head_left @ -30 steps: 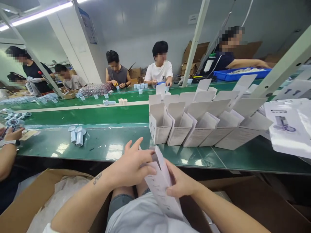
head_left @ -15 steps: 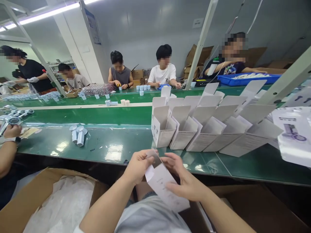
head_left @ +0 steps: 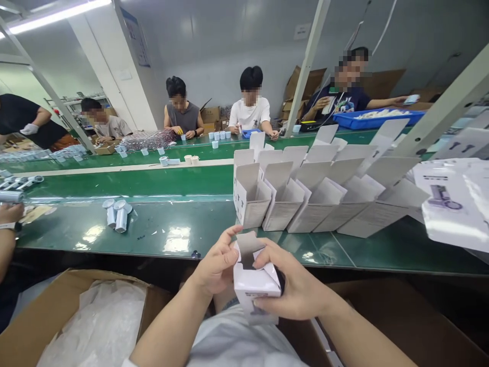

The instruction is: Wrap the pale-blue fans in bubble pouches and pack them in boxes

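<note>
Over my lap I hold a small white cardboard box [head_left: 255, 285], its open end tilted up toward the bench and its flaps raised. My right hand [head_left: 296, 280] wraps round its right side, thumb across the printed front and fingers bent over the top edge by a flap. At the upper left edge, my left hand [head_left: 217, 262] pinches the box by a side flap, index finger stretched behind. Beyond my hands, several open white boxes [head_left: 252, 214] stand in rows on the green bench, lids up. Flat printed white cartons [head_left: 451, 204] lie in a stack to their right.
Two light-blue plastic parts [head_left: 121, 216] lie on the bench [head_left: 206, 224] at left. A cardboard carton [head_left: 42, 311] of clear plastic bags sits at lower left. A co-worker's hand [head_left: 10, 213] holds a part at far left. Several people work across the belt beside a blue tray [head_left: 347, 121].
The flattened box has been squared into an open box. My right hand has closed round its side. The view has shifted slightly, and a co-worker at back right now reaches out with a blue part.
</note>
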A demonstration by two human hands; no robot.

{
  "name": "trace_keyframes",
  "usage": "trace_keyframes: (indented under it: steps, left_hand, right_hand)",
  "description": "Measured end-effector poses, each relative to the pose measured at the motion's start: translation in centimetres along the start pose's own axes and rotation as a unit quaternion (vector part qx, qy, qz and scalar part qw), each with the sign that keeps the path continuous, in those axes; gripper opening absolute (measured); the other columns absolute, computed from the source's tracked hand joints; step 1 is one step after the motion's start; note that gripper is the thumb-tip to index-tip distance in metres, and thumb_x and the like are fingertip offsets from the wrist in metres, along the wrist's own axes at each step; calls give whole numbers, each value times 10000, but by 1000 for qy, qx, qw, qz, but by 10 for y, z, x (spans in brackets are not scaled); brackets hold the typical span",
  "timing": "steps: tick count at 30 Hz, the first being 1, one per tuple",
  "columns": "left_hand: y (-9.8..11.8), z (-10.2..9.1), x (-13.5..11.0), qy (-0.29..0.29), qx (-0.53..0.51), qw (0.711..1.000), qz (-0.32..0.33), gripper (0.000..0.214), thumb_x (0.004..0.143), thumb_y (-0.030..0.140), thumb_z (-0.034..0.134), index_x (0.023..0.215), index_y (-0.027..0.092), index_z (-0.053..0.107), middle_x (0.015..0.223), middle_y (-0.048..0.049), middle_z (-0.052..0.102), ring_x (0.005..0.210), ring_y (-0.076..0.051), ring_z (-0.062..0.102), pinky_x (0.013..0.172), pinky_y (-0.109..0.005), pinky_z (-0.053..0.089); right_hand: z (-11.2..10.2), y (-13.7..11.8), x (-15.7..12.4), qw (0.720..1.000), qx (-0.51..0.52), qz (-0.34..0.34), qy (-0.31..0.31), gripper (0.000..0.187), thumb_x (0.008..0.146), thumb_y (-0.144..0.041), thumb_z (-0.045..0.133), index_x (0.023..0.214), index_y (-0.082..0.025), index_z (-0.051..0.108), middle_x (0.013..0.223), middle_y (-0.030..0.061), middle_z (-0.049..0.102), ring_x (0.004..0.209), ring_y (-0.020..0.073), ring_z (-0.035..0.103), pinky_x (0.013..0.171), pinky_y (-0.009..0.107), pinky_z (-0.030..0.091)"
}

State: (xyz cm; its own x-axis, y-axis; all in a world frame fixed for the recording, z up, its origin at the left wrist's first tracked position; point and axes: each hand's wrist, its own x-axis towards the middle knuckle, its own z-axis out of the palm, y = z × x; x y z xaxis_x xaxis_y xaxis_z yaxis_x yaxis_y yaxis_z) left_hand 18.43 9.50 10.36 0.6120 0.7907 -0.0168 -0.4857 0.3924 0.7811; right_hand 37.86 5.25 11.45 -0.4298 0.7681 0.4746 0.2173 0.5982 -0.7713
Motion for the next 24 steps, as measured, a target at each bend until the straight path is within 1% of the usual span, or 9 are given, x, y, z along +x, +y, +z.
trace_keyframes:
  steps: [3,5,8,11,13,16,19,22,24]
  left_hand:
    - [-1,8,-4,-5,64,997,-32,670,700,284,825,1320,302,572,1284,-68,638,997,-204,642,817,-304,497]
    - [-4,16,-4,41,111,993,-25,575,726,278,787,1277,250,624,1136,-72,698,852,-175,646,723,-275,493]
    - [-12,27,0,165,139,975,47,358,763,294,723,1108,197,726,1004,-66,733,760,-165,643,671,-276,496]
    - [-18,28,2,259,146,947,122,243,787,322,679,980,202,767,1051,-73,741,895,-215,677,789,-335,530]
    - [-16,24,0,238,189,943,138,230,745,293,717,953,216,779,1202,-85,707,1104,-266,642,948,-377,494]
    - [-7,14,-2,104,195,973,65,216,681,295,766,864,180,785,1366,-128,612,1265,-349,543,1024,-425,440]
    - [-1,12,0,42,116,992,-16,204,675,303,786,822,170,736,1460,-121,519,1162,-328,599,882,-388,499]
    - [-5,20,1,40,66,996,-34,461,619,186,811,1047,243,649,1427,-81,523,977,-214,636,734,-302,505]
    - [-11,28,0,65,48,996,-29,529,615,152,784,1097,248,588,1256,-69,609,867,-172,623,675,-272,490]
  right_hand:
    - [-9,5,2,995,64,53,-55,457,579,-168,755,958,-246,513,992,18,530,846,186,567,680,275,480]
    - [-13,6,4,991,69,81,-83,457,573,-190,771,958,-239,529,987,19,547,833,188,586,677,281,496]
    - [-8,3,3,995,-20,70,-69,548,660,-235,784,1147,-232,533,1263,112,548,1171,302,569,917,398,510]
    - [10,-4,-6,986,-147,65,32,775,765,-290,758,1415,-253,338,1559,178,296,1445,362,311,1110,521,382]
    - [22,-7,-13,976,-177,85,91,835,738,-288,777,1412,-264,286,1570,192,275,1420,358,369,1095,523,417]
    - [28,-7,-19,977,-155,93,112,749,684,-236,777,1294,-264,343,1474,180,431,1284,321,546,1001,460,518]
    - [24,-3,-21,984,-139,53,102,693,682,-211,742,1256,-257,355,1446,178,469,1296,320,541,1008,451,513]
    - [19,-1,-23,985,-135,29,102,772,676,-195,724,1320,-247,303,1434,193,480,1324,333,513,1022,459,504]
    - [17,0,-24,986,-136,9,91,833,673,-176,706,1378,-237,268,1420,190,496,1318,326,521,1022,455,509]
